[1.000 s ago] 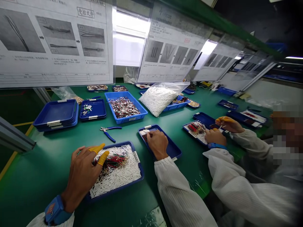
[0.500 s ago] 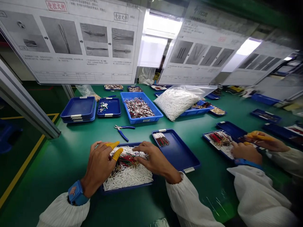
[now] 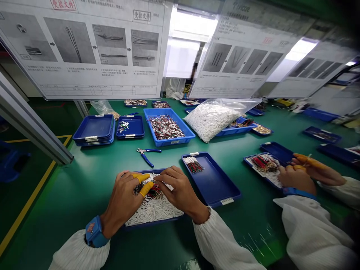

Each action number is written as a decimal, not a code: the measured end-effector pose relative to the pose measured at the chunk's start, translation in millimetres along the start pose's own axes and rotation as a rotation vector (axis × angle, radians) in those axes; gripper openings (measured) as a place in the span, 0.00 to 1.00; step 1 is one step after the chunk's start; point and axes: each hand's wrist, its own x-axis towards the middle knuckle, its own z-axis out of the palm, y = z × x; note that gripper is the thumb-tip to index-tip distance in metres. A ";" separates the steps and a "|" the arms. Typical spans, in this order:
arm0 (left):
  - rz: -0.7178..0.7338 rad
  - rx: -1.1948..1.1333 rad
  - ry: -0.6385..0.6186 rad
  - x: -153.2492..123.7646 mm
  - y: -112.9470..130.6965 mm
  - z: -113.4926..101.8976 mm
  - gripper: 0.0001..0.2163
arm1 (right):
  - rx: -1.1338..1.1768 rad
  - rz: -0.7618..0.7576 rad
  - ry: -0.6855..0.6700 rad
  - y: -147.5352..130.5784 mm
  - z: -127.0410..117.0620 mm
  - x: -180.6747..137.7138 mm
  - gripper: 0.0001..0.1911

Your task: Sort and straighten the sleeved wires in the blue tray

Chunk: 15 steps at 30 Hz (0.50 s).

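Note:
My left hand (image 3: 123, 202) wears yellow finger cots on thumb and forefinger, which pinch a bundle of red and green wires (image 3: 153, 193). The bundle lies on white tubes (image 3: 157, 212) in the near blue tray (image 3: 153, 171). My right hand (image 3: 178, 191) is beside the left, its fingers curled down into the same bundle. What those fingers hold is hidden. A second blue tray (image 3: 216, 183) stands just to the right with a small row of wires (image 3: 192, 164) at its far end.
Blue-handled cutters (image 3: 146, 153) lie behind the near tray. Further back are stacked blue trays (image 3: 94, 129), a bin of wires (image 3: 167, 127) and a bag of white tubes (image 3: 213, 118). A co-worker's hands (image 3: 298, 176) work at the right. A metal post (image 3: 33, 127) slants at left.
My right hand has come from the second tray, where a row of wires now lies, to the near tray. Both hands have closed in on the wire bundle.

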 end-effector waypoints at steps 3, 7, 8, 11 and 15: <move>0.013 0.005 0.011 -0.3 -2.0 1.0 0.10 | -0.075 0.044 -0.089 1.5 -2.1 -1.5 0.08; 0.017 0.029 0.025 -0.2 -4.3 2.3 0.11 | -0.152 0.116 -0.244 10.8 -3.8 -5.7 0.12; 0.018 0.031 0.024 -0.1 -4.4 2.3 0.11 | -0.155 0.125 -0.268 12.8 -3.6 -6.4 0.11; 0.016 0.035 0.016 -0.1 -3.7 2.2 0.10 | -0.129 0.130 -0.274 15.6 -2.0 -6.7 0.08; 0.015 0.026 0.012 -0.3 -1.7 1.9 0.10 | -0.076 0.097 -0.170 13.1 -2.2 -3.6 0.07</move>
